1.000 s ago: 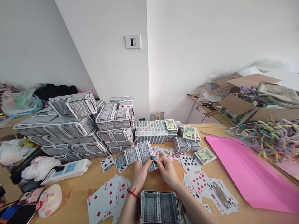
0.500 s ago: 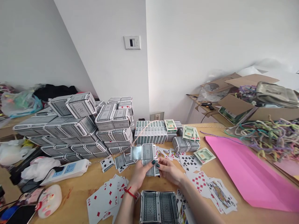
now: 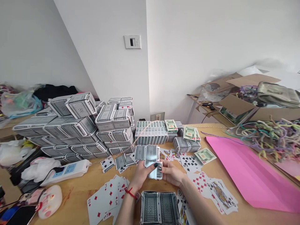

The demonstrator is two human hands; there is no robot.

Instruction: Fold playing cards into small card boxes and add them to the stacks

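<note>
The bench [image 3: 77, 189] carries all the work. On its far left, the stacked blocks [image 3: 75, 128] rise in uneven tiers; a knock from a sleeve or elbow could topple the upper ones. The open box [image 3: 168, 207] stands at the near edge between the forearms; an elbow drawn inward could shove or crush a wall.

Loose cards lie face up to the left [image 3: 103, 198] and right [image 3: 201, 182] of the box. The right forearm passes low beside the right-hand group and could drag cards out of place.

The held cards [image 3: 150, 153], backs up, are raised just beyond the box, at the centre. Their panels appear to be linked; uneven pull by the two hands could bend one or part a join. A slack pinch could let the overlap slip.

Grip, left hand [image 3: 140, 175]: nearly closed, thumb flat on the nearer panel, fingers hidden beneath. Grip, right hand [image 3: 172, 173]: nearly closed, pinching the right edge beside the left thumb. Only card thickness appears to separate thumb and fingers. Pressure cannot be judged.
</note>
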